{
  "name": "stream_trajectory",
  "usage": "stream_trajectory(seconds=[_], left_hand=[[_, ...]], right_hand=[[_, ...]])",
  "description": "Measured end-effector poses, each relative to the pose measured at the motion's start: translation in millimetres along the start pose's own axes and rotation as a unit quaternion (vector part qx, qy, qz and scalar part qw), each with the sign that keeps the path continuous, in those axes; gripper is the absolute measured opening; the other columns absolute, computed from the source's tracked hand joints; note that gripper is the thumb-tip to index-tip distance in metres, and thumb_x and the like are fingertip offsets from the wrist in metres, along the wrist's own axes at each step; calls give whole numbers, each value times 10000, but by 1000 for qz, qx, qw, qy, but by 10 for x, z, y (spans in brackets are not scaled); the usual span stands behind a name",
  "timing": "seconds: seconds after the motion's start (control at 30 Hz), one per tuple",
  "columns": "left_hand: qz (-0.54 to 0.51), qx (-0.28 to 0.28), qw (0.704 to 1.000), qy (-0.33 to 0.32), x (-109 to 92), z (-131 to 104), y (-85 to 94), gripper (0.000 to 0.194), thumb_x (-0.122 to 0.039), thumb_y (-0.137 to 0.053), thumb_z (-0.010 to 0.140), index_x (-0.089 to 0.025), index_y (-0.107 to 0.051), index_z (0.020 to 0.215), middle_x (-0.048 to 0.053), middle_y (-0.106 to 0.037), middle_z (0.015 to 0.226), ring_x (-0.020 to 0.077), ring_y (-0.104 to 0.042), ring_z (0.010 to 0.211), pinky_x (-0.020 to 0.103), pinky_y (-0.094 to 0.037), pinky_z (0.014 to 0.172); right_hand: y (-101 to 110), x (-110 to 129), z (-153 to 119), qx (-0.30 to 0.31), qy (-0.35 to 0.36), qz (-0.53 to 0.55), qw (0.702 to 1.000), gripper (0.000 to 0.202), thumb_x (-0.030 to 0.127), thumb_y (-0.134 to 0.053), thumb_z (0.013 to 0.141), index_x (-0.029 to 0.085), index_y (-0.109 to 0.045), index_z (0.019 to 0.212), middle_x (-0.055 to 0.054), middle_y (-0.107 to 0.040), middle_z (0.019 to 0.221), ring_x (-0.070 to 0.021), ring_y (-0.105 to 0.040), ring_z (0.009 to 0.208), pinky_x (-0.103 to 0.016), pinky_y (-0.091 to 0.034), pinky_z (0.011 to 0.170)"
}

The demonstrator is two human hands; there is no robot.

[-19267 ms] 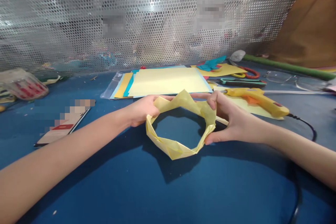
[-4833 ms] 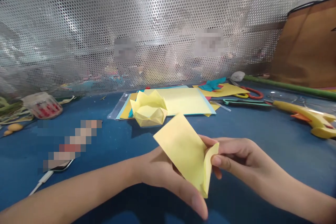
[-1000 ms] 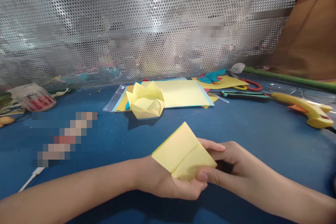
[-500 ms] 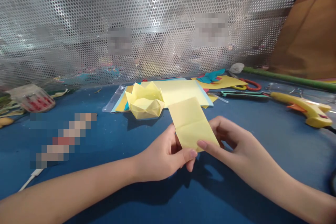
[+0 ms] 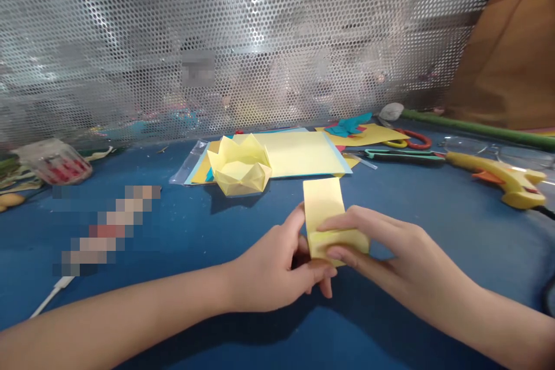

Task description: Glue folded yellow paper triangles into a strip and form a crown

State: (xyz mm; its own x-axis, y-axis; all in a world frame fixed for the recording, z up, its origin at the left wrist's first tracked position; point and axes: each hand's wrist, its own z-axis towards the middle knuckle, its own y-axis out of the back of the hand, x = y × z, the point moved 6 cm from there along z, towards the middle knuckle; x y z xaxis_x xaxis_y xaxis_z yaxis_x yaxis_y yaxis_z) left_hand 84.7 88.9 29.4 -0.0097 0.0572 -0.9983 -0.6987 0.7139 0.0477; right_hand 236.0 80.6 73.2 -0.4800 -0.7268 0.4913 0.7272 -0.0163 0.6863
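Observation:
Between my two hands is a small piece of yellow paper [image 5: 324, 202], creased across and held above the blue table. My left hand [image 5: 277, 269] pinches its lower left edge, thumb in front and fingers behind. The fingers and thumb of my right hand [image 5: 381, 243] grip the lower right part, where the paper bends at the crease. Beyond my left hand stands a folded yellow paper bowl [image 5: 240, 167] with pointed, petal-like rims. Behind it lies a stack of coloured paper with a pale yellow sheet [image 5: 295, 153] on top.
To the right are a yellow glue gun [image 5: 494, 176], a teal-edged black tool [image 5: 403, 155] and red-handled scissors [image 5: 418, 139]. A clear plastic container [image 5: 58, 162] sits at the left. A perforated metal panel [image 5: 269, 40] closes off the back, with a brown bag [image 5: 505, 58] at right.
The yellow paper has turned more upright and shifted slightly right and down. My right fingers have come round to its front, bending the lower part at the crease.

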Motion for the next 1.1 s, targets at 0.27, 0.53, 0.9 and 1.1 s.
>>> stream_trajectory(seconds=[0.27,0.53,0.9,1.1], left_hand=[[-11,-66,997,-41,-49,22,138,722,-322,-879,886,-195,-545,1512,13,-709,940,163,-613,805,326,-512,795],[122,-169,963,-170,-220,-76,274,159,-291,-818,953,-227,-702,864,8,-554,1106,186,-548,1117,297,-413,1029],[301,-87,928,-204,-196,-108,71,69,-205,-569,1043,-239,-579,983,-33,-628,819,168,-565,749,306,-431,780],[333,-97,919,-188,-187,-98,65,96,-213,-540,1049,-249,-517,964,-27,-623,823,177,-568,732,311,-458,768]], right_hand=[[-94,-270,-13,-1,-247,269,931,493,677,-790,889,211,-641,828,14,-631,678,-101,-523,577,-185,-418,494],[-239,-302,-37,60,-300,428,851,503,585,-906,821,209,-583,907,18,-696,772,-98,-607,640,-176,-479,559],[-170,-341,3,36,-258,346,901,384,471,-972,753,202,-705,810,29,-646,699,-87,-571,622,-162,-475,557],[-90,-245,49,42,-226,230,945,401,645,-867,815,244,-860,812,-54,-806,791,-181,-727,726,-258,-605,681]])
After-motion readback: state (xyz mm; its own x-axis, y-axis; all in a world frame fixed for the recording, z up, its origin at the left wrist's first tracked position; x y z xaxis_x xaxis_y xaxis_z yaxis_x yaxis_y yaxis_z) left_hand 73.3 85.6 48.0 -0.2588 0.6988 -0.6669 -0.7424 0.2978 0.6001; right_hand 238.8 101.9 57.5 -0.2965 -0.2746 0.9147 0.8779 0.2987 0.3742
